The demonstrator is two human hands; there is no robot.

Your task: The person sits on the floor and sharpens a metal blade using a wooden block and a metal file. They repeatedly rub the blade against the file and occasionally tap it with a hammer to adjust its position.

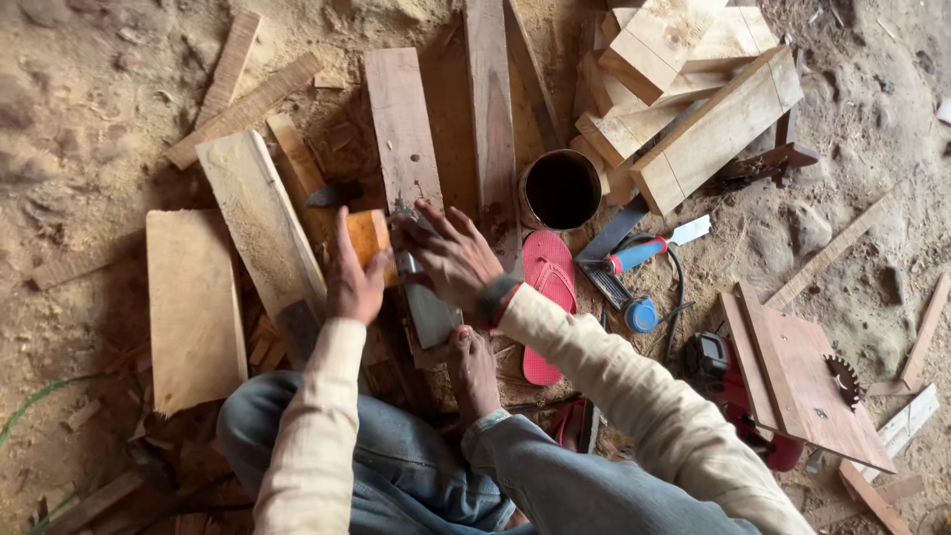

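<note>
I squat on a sandy floor among wood offcuts. My left hand grips a small orange-brown wooden block by its side. My right hand lies flat with fingers spread on a grey metal blade-like tool that rests on a reddish plank. My bare foot stands just below the tool, holding the work down. Both sleeves are cream coloured.
A dark round tin stands right of the planks, a pink sandal beneath it. Stacked pale timber blocks lie top right. A blue-handled tool and a red circular saw under a board sit at right. Pale boards lie left.
</note>
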